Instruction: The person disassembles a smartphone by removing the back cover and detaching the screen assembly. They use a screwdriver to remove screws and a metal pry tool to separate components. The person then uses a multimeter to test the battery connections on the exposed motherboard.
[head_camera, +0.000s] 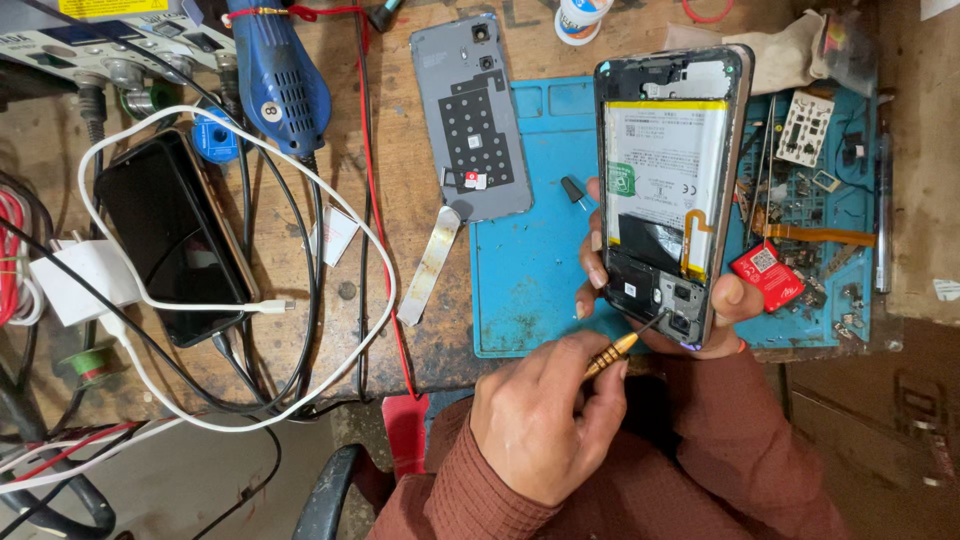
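right hand (545, 425) is closed around a small brass-handled screwdriver (625, 342), its tip at the lower end of the opened phone (668, 190). left hand (690, 310) grips that phone from beneath, holding it over the blue work mat (525, 260), right of the grey back cover (472, 115).

The left hand (545, 425) is curled into a loose fist, knuckles up, just below the opened phone (668, 190), pinching a thin screwdriver (625, 342). The right hand (690, 305) cups that phone's lower end from behind, fingertips (592, 262) wrapping its left edge, thumb on its right edge
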